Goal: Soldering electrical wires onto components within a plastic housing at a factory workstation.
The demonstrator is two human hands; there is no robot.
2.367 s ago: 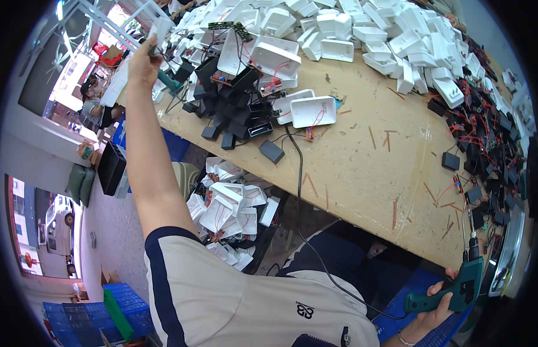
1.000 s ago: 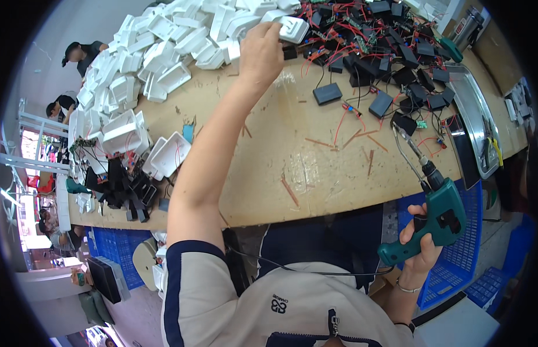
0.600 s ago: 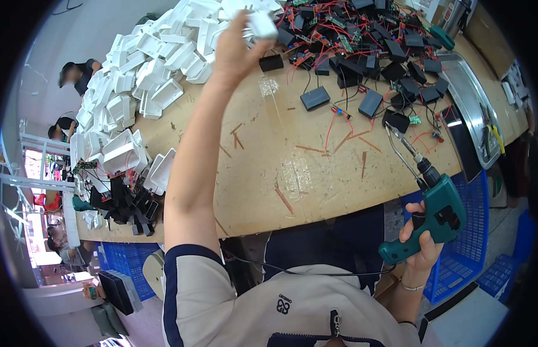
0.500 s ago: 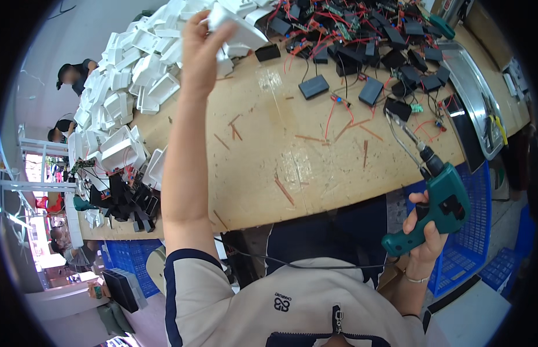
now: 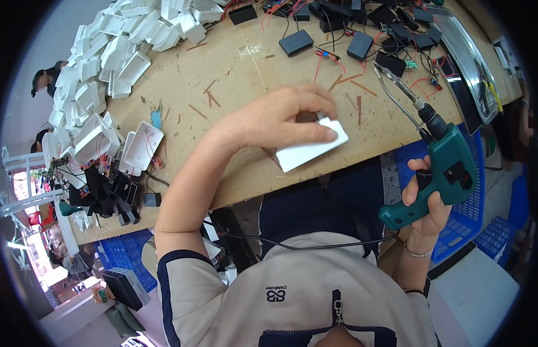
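My left hand (image 5: pixel 289 118) is closed on a white plastic case (image 5: pixel 312 148), thumb on top and fingers curled over its far side. The case sits low over the table (image 5: pixel 246 173) near the front edge; whether it touches the wood I cannot tell. In my right hand (image 5: pixel 429 202) is a green soldering gun (image 5: pixel 454 168), gripped by its handle at the right, beyond the table's front edge. Its metal tip and bent feed tube (image 5: pixel 396 95) point up and left over the table. A black cord runs from the handle across my lap.
White cases (image 5: pixel 115 49) lie heaped at the far left. Black boxes (image 5: pixel 296 43) with red wires and small circuit boards spread across the far right. More black parts (image 5: pixel 115 191) lie at the left edge. A metal tray (image 5: pixel 468 63) holds pliers. Brown strips (image 5: pixel 211 97) litter the table.
My left hand has come from the heap of white cases back toward me, bringing a white case to the table's front. The soldering gun stays nearly in place in my right hand.
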